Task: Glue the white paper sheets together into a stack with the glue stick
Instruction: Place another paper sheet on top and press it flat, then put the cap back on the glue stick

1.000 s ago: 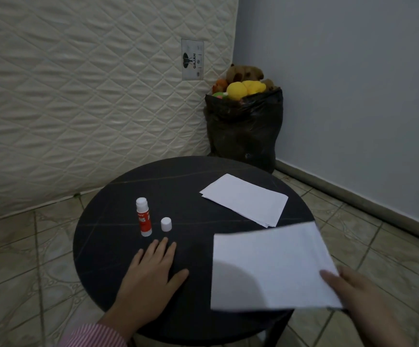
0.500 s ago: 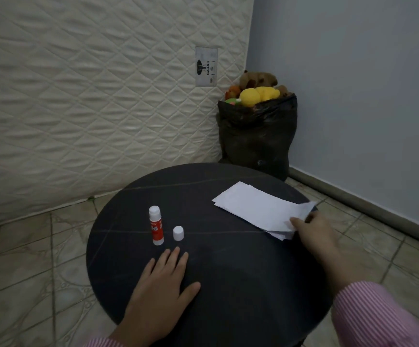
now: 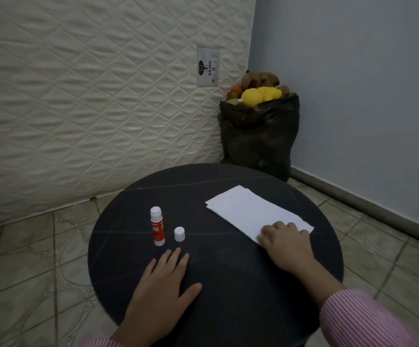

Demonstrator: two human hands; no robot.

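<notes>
A stack of white paper sheets (image 3: 251,209) lies on the right half of a round black table (image 3: 231,291). My right hand (image 3: 286,244) rests on the stack's near corner with bent fingers, fingertips on the top sheet. An uncapped glue stick (image 3: 157,226), white with a red label, stands upright on the left of the table, and its white cap (image 3: 179,234) stands just to the right of it. Below them my left hand (image 3: 160,284) lies flat on the tabletop, fingers spread and holding nothing.
A quilted cream mattress (image 3: 90,96) leans against the wall behind the table. A black bag (image 3: 258,136) stuffed with soft toys stands in the corner. Tiled floor surrounds the table, and a grey wall runs along the right.
My right hand carried a loose sheet from the table's near right edge onto the stack, then slid to the stack's near corner. The left hand stayed flat on the table.
</notes>
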